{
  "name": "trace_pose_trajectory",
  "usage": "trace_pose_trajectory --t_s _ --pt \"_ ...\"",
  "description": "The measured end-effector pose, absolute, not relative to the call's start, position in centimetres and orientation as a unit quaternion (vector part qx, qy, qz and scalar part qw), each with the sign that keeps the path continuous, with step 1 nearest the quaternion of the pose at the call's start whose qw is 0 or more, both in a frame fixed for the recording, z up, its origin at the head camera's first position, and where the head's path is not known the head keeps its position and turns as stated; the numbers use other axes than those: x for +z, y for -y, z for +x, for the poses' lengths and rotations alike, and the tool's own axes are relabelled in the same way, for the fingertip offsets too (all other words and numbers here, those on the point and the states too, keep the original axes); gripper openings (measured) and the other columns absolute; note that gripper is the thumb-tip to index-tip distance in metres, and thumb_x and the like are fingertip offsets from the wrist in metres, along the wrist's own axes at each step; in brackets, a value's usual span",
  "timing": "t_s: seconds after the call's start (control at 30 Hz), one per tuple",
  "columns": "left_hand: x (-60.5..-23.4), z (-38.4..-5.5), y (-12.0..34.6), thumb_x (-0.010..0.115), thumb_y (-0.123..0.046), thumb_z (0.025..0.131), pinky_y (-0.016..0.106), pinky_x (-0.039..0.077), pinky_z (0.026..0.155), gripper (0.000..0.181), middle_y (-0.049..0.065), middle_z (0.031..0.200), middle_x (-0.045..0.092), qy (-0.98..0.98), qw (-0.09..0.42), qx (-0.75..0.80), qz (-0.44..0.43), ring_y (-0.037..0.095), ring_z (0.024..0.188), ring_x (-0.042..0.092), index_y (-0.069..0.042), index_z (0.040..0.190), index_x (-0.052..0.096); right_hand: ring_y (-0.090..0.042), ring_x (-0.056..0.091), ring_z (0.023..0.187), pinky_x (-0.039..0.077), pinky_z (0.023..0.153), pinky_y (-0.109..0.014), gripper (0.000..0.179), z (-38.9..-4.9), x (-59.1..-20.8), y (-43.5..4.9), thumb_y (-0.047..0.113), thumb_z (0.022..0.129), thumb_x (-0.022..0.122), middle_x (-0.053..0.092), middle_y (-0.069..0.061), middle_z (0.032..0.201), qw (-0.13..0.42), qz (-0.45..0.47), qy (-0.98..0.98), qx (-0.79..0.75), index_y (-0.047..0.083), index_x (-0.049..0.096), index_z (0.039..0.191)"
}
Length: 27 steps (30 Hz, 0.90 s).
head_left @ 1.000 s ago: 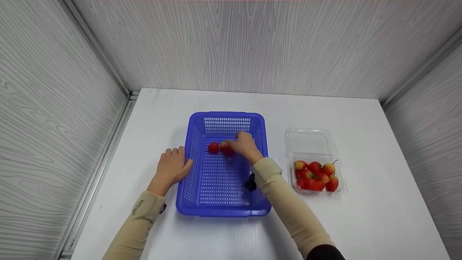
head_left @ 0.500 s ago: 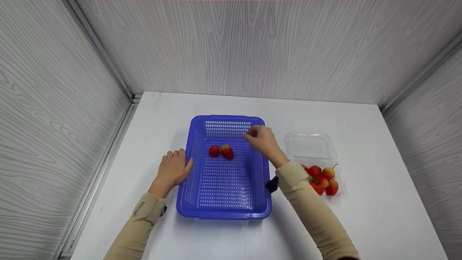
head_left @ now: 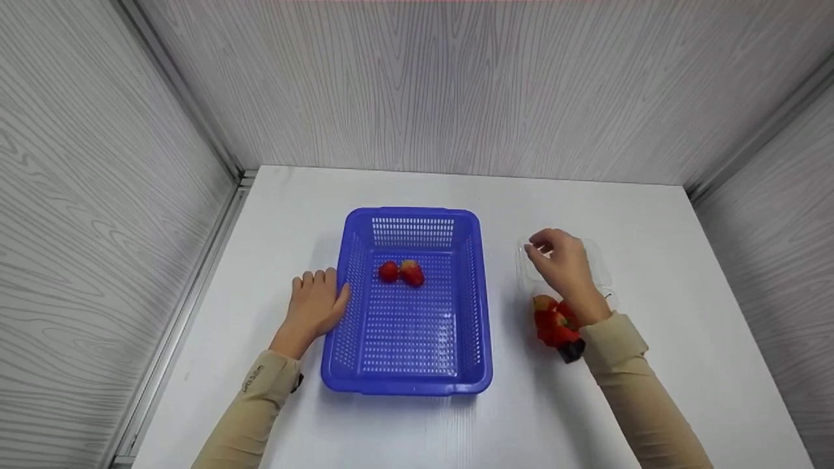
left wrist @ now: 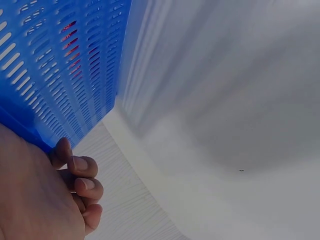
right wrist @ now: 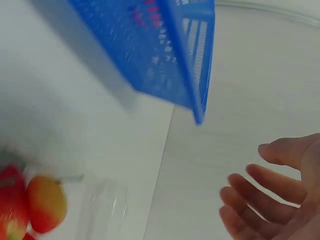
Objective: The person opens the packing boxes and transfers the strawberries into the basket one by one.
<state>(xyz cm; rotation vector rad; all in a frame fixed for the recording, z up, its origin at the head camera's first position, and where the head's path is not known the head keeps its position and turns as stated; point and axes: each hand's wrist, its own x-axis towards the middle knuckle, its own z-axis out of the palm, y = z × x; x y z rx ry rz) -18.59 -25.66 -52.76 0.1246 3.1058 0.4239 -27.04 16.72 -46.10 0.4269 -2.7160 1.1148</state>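
My left hand (head_left: 314, 306) holds the left rim of a blue plastic basket (head_left: 407, 389), thumb over the edge; in the left wrist view its fingers (left wrist: 86, 167) curl beside the basket's perforated wall. Inside the basket lie a small round red fruit (head_left: 388, 271) and, next to it, red fruit with a yellowish top (head_left: 412, 272). My right hand (head_left: 561, 264) is in the air above a clear plastic clamshell box, with nothing between its loosely bent fingers. Red and yellow fruits (head_left: 550, 322) fill the box's near half, partly hidden by the wrist.
The clamshell's clear lid (head_left: 598, 260) lies folded back on the white table (head_left: 690, 312). Grey wood-grain panels (head_left: 456, 85) enclose the back and both sides. A yellow-red fruit with a stem (right wrist: 46, 204) shows in the right wrist view.
My right hand has left the fruit in the basket and moved right, across the basket's rim to above the clamshell box. My left hand stays on the rim.
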Motion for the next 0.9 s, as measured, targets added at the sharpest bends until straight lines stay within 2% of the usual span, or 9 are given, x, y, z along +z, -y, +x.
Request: trace_pose_trajectory --t_s 0.1,0.27,0.43,0.63,0.9 --pt "-52.9 -18.5 25.6 0.039 -0.035 0.102 0.052 0.032 0.08 0.042 0.022 0.095 0.053 -0.99 0.005 0.137 0.04 0.04 0.091 0.048 0.005 0.111 0.051 -0.036 0.062 0.09 0.051 0.082 -0.051 0.015 -26.4 -47.1 -19.2 0.004 0.088 0.069 0.068 -0.02 0.098 0.108 0.158 0.91 0.368 -0.004 0.069 0.101" --pt "-52.9 -18.5 25.6 0.038 -0.035 0.102 0.053 0.032 0.081 0.044 0.022 0.097 0.053 -0.99 0.012 0.136 0.033 0.041 0.092 0.048 0.005 0.113 0.05 -0.034 0.059 0.096 0.048 0.087 -0.052 0.018 -25.2 -49.3 -22.0 0.003 0.089 0.068 0.066 -0.017 0.104 0.108 0.152 0.919 0.347 0.0 0.067 0.107" --pt "-53.0 -18.6 25.6 0.038 -0.035 0.102 0.052 0.032 0.081 0.044 0.021 0.096 0.053 -0.99 0.014 0.134 0.033 0.039 0.091 0.047 0.005 0.113 0.05 -0.034 0.059 0.097 0.047 0.088 -0.052 0.017 -24.0 -52.3 -23.1 0.001 0.088 0.068 0.066 -0.017 0.102 0.106 0.145 0.924 0.338 -0.002 0.068 0.105" --pt "-53.0 -18.6 25.5 0.037 -0.035 0.102 0.051 0.031 0.079 0.042 0.02 0.094 0.053 -0.991 0.015 0.126 0.034 0.039 0.089 0.047 0.004 0.11 0.05 -0.036 0.061 0.096 0.048 0.087 -0.054 0.018 -22.7 -55.1 -23.4 0.002 0.086 0.071 0.066 -0.018 0.102 0.077 0.13 0.929 0.337 -0.002 0.069 0.103" --pt "-52.8 -18.5 25.6 0.037 -0.036 0.102 0.053 0.032 0.081 0.043 0.022 0.097 0.053 -0.991 0.018 0.131 0.03 0.04 0.092 0.048 0.004 0.112 0.05 -0.036 0.059 0.105 0.047 0.093 -0.057 0.029 -21.9 -56.5 -23.0 0.007 0.087 0.072 0.063 -0.019 0.115 0.013 0.104 0.94 0.325 0.001 0.068 0.115"
